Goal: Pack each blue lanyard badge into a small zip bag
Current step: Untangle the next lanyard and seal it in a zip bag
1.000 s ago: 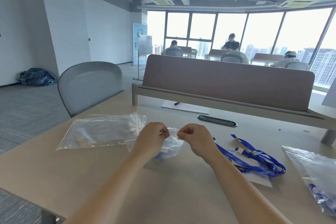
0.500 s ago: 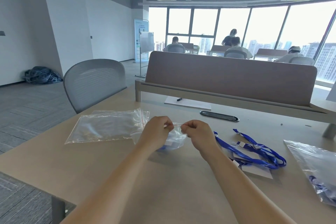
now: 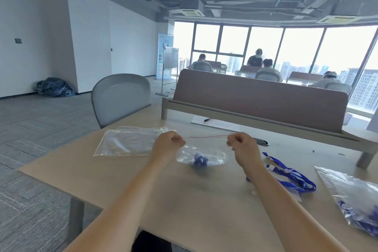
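Motion blur over small zip bag (image 3: 212,154) & blue contents; filled bag (image 3: 347,196) cut off at rt edge.

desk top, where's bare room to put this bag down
Bare: beige desk nearest you, below the small clear zip bag; near-left, before the flat empty clear bags. Crowded right: loose blue lanyard, large clear bag of lanyards.

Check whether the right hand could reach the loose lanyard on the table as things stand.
Probably yes. The lanyard lies uncovered on the table just beside the right hand, nothing between them. But that hand pinches one end of the zip edge of the bag and must let go first.
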